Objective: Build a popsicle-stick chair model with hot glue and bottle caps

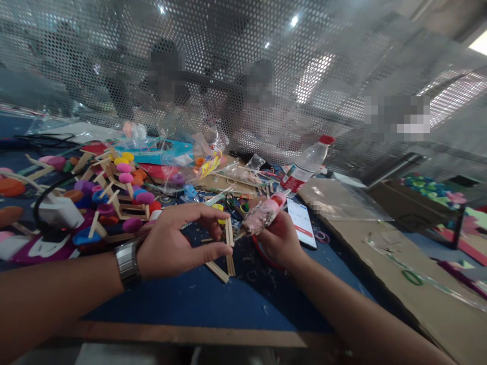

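Observation:
Between the thumb and fingertips of my left hand (178,241) are two short wooden sticks (229,232), held upright side by side. My right hand (279,241) is wrapped round a pink glue gun (262,215), its front covered in crumpled, dirty wrapping. The nozzle points left and down, close to the sticks; whether it touches them I cannot tell. Below my left hand, more loose wooden sticks (217,272) lie on the blue tabletop (171,304). A phone (301,223) with a lit screen lies just right of my right hand.
Small stick constructions with coloured round pieces (129,210) crowd the left side, beside a white plug adapter (61,215). A plastic bottle (308,165) with a red cap stands tilted in view behind the phone. Cardboard (380,253) lies to the right; a perforated metal screen (213,66) rises behind.

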{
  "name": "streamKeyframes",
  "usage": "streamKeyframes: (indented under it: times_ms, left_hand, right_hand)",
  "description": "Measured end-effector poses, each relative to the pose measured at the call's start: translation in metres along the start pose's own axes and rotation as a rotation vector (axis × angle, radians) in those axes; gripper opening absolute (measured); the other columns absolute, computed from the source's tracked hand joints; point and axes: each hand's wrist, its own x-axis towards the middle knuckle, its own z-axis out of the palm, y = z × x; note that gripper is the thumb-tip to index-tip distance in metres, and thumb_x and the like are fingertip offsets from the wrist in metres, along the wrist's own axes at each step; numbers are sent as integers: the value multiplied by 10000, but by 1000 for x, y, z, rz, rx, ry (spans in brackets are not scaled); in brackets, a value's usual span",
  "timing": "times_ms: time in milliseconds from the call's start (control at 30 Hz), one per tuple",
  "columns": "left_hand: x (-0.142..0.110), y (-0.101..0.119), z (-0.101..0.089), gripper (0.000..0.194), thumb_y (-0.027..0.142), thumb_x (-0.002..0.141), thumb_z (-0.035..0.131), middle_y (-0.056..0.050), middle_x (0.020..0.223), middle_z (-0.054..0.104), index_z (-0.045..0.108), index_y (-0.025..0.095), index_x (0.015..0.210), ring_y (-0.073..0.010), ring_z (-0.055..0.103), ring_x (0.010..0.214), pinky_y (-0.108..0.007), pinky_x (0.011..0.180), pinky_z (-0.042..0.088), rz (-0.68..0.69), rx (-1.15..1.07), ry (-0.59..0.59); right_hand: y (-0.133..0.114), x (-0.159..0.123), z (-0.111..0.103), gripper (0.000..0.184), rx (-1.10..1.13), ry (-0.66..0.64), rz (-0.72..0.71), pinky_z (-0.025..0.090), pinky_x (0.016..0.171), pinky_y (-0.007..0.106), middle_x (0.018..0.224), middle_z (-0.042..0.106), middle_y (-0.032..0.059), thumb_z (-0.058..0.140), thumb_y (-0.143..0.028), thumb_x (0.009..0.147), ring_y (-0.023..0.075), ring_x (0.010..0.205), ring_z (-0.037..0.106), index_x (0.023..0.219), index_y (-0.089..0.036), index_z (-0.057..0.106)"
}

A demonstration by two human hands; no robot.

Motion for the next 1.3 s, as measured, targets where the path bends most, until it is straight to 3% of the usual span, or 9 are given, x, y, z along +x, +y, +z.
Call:
streamKeyframes:
  times_ms: [433,1300]
  left_hand:
    - [1,0,0,356,275,745,836,-38,773,748,718,152,1058,-150,697,696,-271,724,571,19,9,-4]
    - [0,1,0,359,285,741,838,-46,770,749,721,164,1059,-162,696,691,-297,715,570,24,-11,-16]
  right_hand:
    - [1,0,1,248,9,18,26,426,556,270,666,559,-9,776,-346,709,146,610,468,680,-210,570]
    - [-6,2,-1,126,-71,4,15,441,572,284,672,576,-1,708,-227,706,158,620,488,678,-211,586]
